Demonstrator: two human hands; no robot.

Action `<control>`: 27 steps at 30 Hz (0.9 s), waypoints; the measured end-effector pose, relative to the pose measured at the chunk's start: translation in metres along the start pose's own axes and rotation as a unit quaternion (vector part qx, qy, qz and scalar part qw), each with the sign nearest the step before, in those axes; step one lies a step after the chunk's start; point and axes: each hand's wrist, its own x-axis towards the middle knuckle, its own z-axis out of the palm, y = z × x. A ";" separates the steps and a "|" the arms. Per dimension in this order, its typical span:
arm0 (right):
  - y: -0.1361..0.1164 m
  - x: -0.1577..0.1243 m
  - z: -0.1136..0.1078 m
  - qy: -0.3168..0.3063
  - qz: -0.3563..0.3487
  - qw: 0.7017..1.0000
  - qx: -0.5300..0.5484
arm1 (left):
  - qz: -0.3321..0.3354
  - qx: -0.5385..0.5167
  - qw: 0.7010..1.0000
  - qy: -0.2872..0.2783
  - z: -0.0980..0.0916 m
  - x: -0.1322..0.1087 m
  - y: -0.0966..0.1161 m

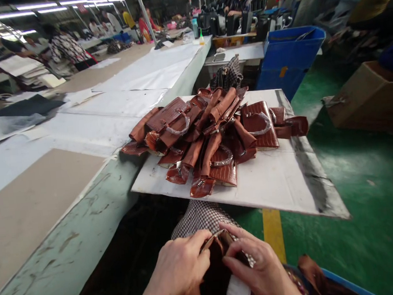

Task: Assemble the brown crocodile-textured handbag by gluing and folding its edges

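Low in front of me, both hands grip the upper edge of a dark brown bag piece [214,274], seen from its inner side. My left hand [181,263] pinches the edge between thumb and fingers. On the other side, my right hand [255,264] holds the edge with its fingers closed. A small white tag [238,290] hangs below the right fingers. Ahead, a heap of reddish-brown handbags [212,132] with a crocodile pattern and wrapped handles lies on a white board [271,173].
A long worktable [88,129] covered with white and brown sheets runs along the left. A blue bin [292,56] stands behind the board, and a cardboard box [367,96] sits on the green floor at right. Other people work in the background.
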 end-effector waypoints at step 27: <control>-0.022 -0.002 -0.013 0.017 0.110 0.981 0.158 | 0.103 -0.057 0.967 0.227 -0.005 -0.028 0.000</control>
